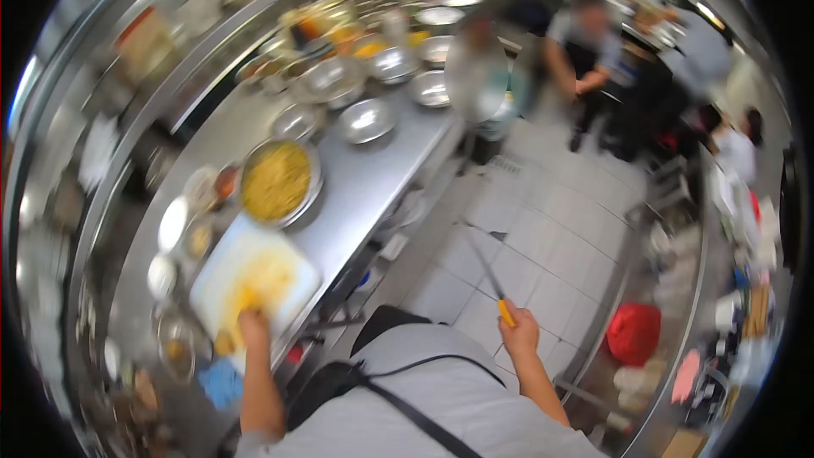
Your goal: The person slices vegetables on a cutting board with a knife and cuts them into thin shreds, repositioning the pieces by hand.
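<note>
The knife (495,286) is in the right hand (520,332), out over the tiled floor (560,242) and away from the counter (365,174). That hand is curled round the yellow handle (506,312), and the blade (483,259) points forward. The knife looks light and stiff. The handle is the good place to hold, because the thin blade could cut you. The left hand (253,326) is down at the white board (297,270), by some yellow food (248,298). It looks bunched up, but it is too blurry to tell if it holds any. The food looks soft and wet, so it may slip. Past the board sits a metal bowl (317,191) of yellow bits (275,180).
</note>
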